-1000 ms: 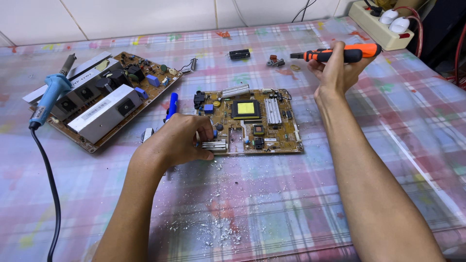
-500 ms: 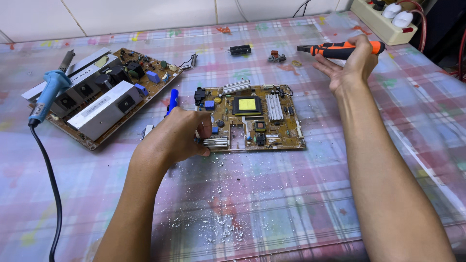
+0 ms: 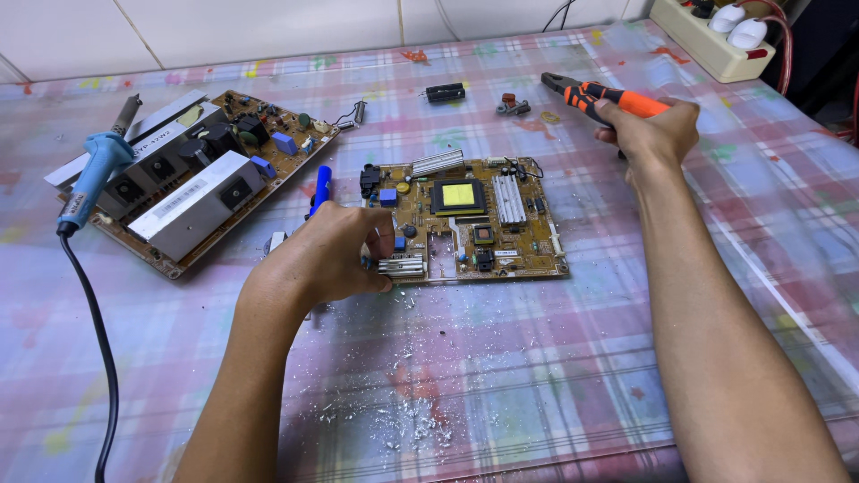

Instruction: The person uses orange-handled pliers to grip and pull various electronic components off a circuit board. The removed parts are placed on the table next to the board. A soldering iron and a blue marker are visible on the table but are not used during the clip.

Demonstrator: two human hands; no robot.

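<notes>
A: Where's the board?

B: Brown rectangular circuit board with a yellow-topped square part lies flat mid-table on the pastel plaid tablecloth. Left hand sits on its near-left corner, fingers curled, fingertips pressed at the small ribbed metal heatsink there.

A: Right hand?

B: Right hand is off the board, toward the table's far right, fist wrapped round the orange-and-black handled pliers. Nose points left, clear of the board. Can't tell if the plier tips are parted.

A: Anything around it?

B: Blue-handled tool lies just left of the board, partly behind the left hand. Larger brown circuit board with grey metal heatsinks toward the far-left corner, light-blue soldering iron resting on its left end, black cord running to the near edge. Small black rectangular part and loose bits near the far edge. Cream power strip at the far-right corner. White debris scattered along the near edge.
</notes>
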